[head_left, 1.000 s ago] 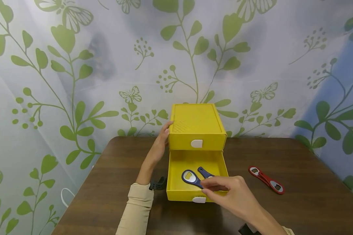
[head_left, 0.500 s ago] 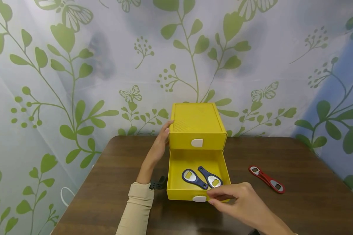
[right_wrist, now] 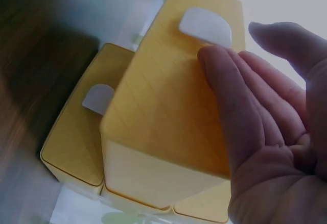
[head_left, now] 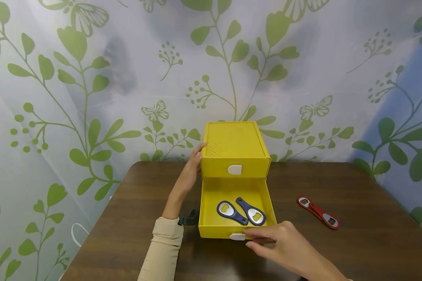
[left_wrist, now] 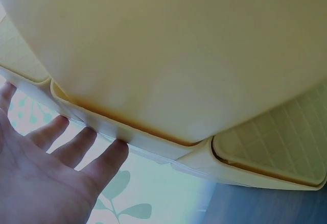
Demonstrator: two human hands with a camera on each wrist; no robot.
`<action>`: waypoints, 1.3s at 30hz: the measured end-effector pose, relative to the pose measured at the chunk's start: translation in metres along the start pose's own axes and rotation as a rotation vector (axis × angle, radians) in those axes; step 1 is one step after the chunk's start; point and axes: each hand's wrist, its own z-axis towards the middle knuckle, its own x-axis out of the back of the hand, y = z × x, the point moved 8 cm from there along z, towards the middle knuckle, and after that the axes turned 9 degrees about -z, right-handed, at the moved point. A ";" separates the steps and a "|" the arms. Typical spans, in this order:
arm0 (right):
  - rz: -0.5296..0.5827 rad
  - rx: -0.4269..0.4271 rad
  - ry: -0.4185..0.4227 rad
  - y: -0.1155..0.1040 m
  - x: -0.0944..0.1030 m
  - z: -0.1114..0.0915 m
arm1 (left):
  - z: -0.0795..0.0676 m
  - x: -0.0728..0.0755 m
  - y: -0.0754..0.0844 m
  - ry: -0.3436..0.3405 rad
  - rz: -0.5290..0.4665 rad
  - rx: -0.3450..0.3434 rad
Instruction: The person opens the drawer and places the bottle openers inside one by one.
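Observation:
A yellow drawer unit (head_left: 236,140) stands on the table, one drawer (head_left: 211,232) pulled out beneath its shut top drawer. Two bottle openers with dark blue handles lie inside: the left opener (head_left: 236,217) and the right opener (head_left: 247,208). My left hand (head_left: 189,173) rests with extended fingers on the unit's left side; the left wrist view shows fingertips (left_wrist: 118,150) at its yellow wall. Beside the open drawer's white pull tab (head_left: 237,237), my right hand (head_left: 285,244) has its fingertips at the drawer front. In the right wrist view its fingers are fairly straight, thumb apart.
Two red bottle openers (head_left: 318,212), overlapping end to end, lie on the brown table (head_left: 365,249) right of the unit. A leaf-patterned curtain (head_left: 133,78) hangs behind the table. A white cable (head_left: 78,234) loops by the left table edge.
My right hand has drawn back from over the blue bottle openers to the drawer front by the pull tab, uncovering the right opener. My left hand stays on the unit's side.

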 end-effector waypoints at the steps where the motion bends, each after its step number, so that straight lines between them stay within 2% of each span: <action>1: -0.019 -0.007 0.003 0.000 -0.001 0.000 | 0.000 0.000 0.000 -0.001 0.001 -0.001; 8: -0.125 -0.053 0.071 0.002 -0.005 0.002 | 0.000 0.000 0.001 -0.004 0.008 0.005; 18: -0.243 -0.033 0.147 0.000 -0.006 0.004 | 0.001 -0.002 0.001 -0.018 -0.021 -0.012; 39: -0.250 -0.111 0.167 0.015 -0.003 0.016 | -0.001 0.000 0.000 0.001 -0.001 0.011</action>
